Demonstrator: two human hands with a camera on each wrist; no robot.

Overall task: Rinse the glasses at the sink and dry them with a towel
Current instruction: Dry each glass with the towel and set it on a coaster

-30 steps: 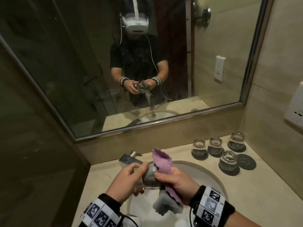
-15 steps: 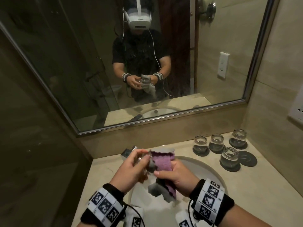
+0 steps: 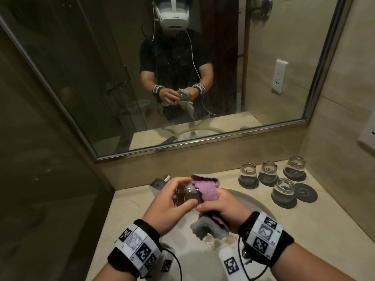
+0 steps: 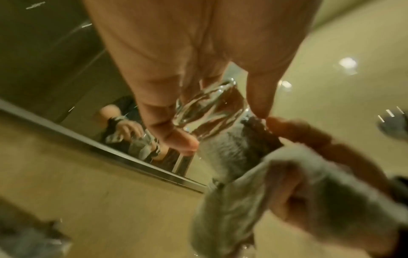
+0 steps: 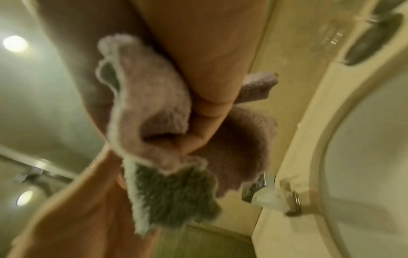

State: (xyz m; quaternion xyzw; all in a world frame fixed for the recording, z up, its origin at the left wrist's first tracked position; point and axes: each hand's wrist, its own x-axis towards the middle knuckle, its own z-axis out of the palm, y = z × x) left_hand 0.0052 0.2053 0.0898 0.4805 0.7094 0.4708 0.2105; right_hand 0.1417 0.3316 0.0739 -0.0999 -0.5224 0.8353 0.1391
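Observation:
My left hand point(image 3: 178, 197) grips a small clear glass point(image 3: 187, 194) over the white sink point(image 3: 251, 201), thumb below and fingers above it. In the left wrist view the glass point(image 4: 209, 108) sits between my thumb and fingers. My right hand point(image 3: 221, 205) holds a pink and grey towel point(image 3: 205, 189) bunched against the glass's right side; grey folds hang beneath my palm. From the right wrist, the towel point(image 5: 154, 108) is wrapped round my curled fingers. Several other glasses point(image 3: 283, 188) stand on dark coasters at the right of the counter.
A chrome faucet point(image 3: 159, 182) sits behind my left hand at the sink's back edge. One bare coaster point(image 3: 305, 192) lies at the far right. A large mirror point(image 3: 182, 78) covers the wall ahead, and a tiled wall with a white socket point(image 3: 368, 133) closes the right side.
The glass has turned in my left hand, showing more of its body. The towel has shifted to the glass's right side and my hands sit slightly lower.

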